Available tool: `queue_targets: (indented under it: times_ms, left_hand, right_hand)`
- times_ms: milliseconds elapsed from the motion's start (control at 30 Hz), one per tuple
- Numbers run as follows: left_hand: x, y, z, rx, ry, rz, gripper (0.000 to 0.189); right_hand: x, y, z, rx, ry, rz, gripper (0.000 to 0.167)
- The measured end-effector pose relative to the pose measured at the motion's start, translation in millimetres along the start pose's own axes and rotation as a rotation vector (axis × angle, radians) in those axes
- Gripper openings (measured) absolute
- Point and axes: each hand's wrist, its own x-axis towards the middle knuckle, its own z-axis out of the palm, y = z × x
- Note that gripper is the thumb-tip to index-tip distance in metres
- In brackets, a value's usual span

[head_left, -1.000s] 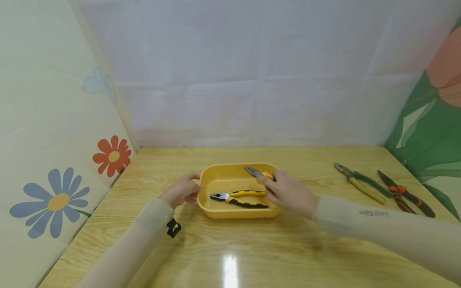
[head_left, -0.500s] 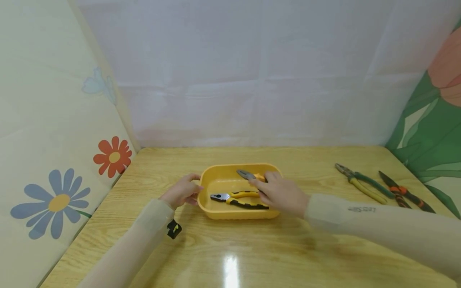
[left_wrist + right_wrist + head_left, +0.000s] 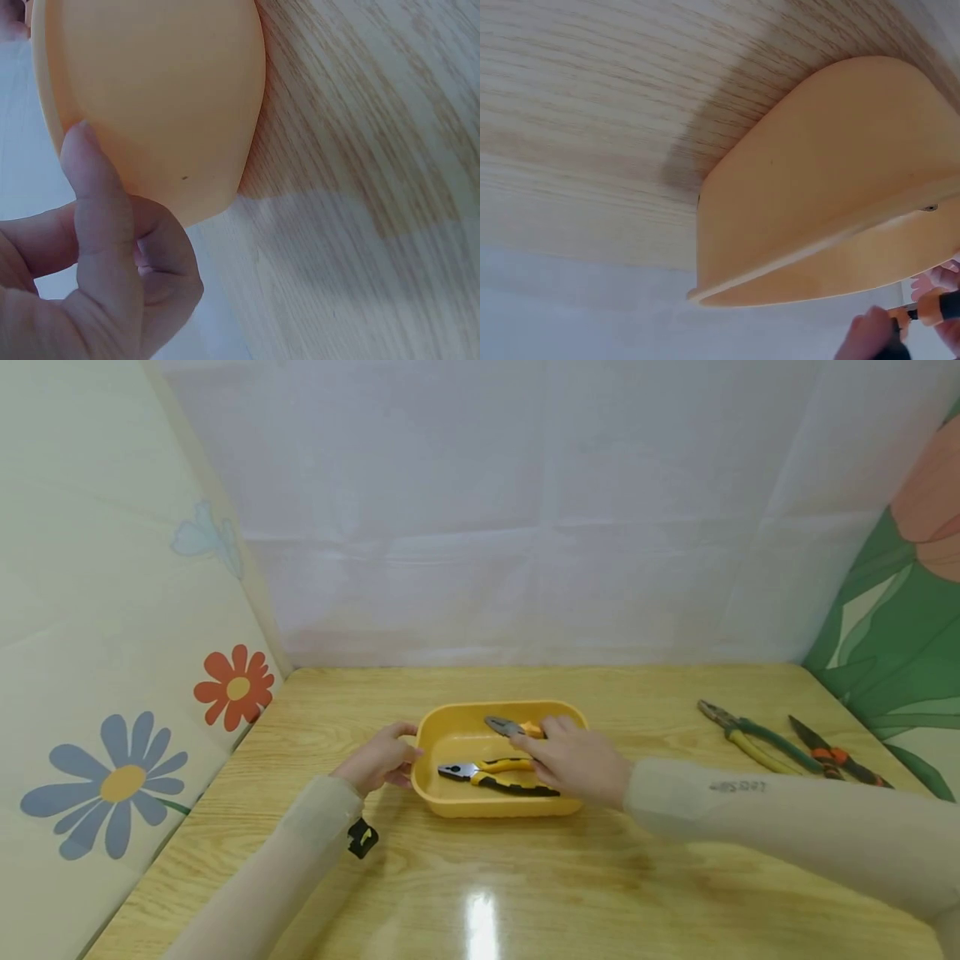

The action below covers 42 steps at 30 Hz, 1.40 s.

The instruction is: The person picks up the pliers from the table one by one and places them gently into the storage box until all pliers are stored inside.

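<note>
A yellow plastic basin (image 3: 448, 737) stands on the wooden table. At its left end my left hand (image 3: 378, 760) holds the rim, with the thumb (image 3: 97, 195) against the wall and the other fingers curled. My right hand (image 3: 581, 766) reaches over the right end and grips pliers (image 3: 502, 727) by their orange and black handles. Their grey jaws point left, inside the basin outline. Below them, yellow-and-black pliers (image 3: 467, 772) lie on the basin floor, the handle ends partly behind my right hand. In the right wrist view the basin (image 3: 817, 165) hides most of the held pliers.
Right of the basin lie pliers with green and yellow handles (image 3: 731, 723). Beside them are long-nosed pliers with black and orange handles (image 3: 827, 754), partly covered by my right sleeve (image 3: 750, 814). A small black piece (image 3: 363, 837) shows under my left wrist. Fabric walls border the table (image 3: 375, 902).
My right hand has moved left and slightly down over the basin, carrying the orange-and-black pliers with it. The left hand and basin have stayed in place.
</note>
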Motion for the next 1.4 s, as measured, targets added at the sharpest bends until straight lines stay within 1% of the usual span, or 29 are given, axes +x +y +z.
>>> queue_targets:
  times_ms: [167, 367, 433, 600, 667, 800, 867, 967, 1200, 1267, 1400]
  left_hand:
    - [0.0, -1.1, -0.1, 0.002, 0.001, 0.0, 0.045]
    - [-1.3, -0.2, 0.0, 0.008, -0.001, 0.0, 0.046]
    - [-1.7, 0.4, 0.1, 0.008, -0.003, 0.001, 0.046]
    - [-1.4, 1.3, -0.5, 0.005, -0.008, 0.004, 0.046]
    - [-1.0, 1.2, -0.6, 0.004, -0.008, 0.002, 0.046]
    - [-0.9, 1.0, -0.6, 0.001, -0.004, -0.001, 0.046]
    - [-0.9, 1.1, -0.6, 0.0, -0.003, -0.003, 0.046]
    - [-1.1, 1.0, -0.6, 0.004, -0.004, 0.0, 0.047]
    - [-0.5, 0.4, -0.4, 0.003, -0.008, 0.001, 0.046]
    - [-0.3, 0.4, -0.4, 0.0, -0.009, -0.001, 0.046]
    - [-0.3, 0.3, -0.6, -0.003, -0.009, -0.002, 0.045]
  right_hand:
    - [4.3, 0, 1, -0.006, 0.027, -0.053, 0.036]
    - [10.2, -1, 2, 0.006, 0.01, -0.087, 0.035]
    - [12.6, -1, 3, 0.021, -0.004, -0.098, 0.035]
    - [20.6, 3, 2, 0.053, -0.031, -0.155, 0.035]
    - [24.0, 4, 0, 0.065, -0.051, -0.175, 0.034]
    - [30.0, 5, -3, 0.076, -0.113, -0.188, 0.036]
    - [32.6, 7, -2, 0.073, -0.139, -0.2, 0.037]
    - [35.9, 11, 1, 0.065, -0.151, -0.236, 0.037]
    - [43.2, 24, 11, 0.018, -0.097, -0.355, 0.033]
    - [45.4, 27, 12, 0.003, -0.112, -0.367, 0.034]
    - [50.3, 33, 14, -0.026, -0.178, -0.385, 0.036]
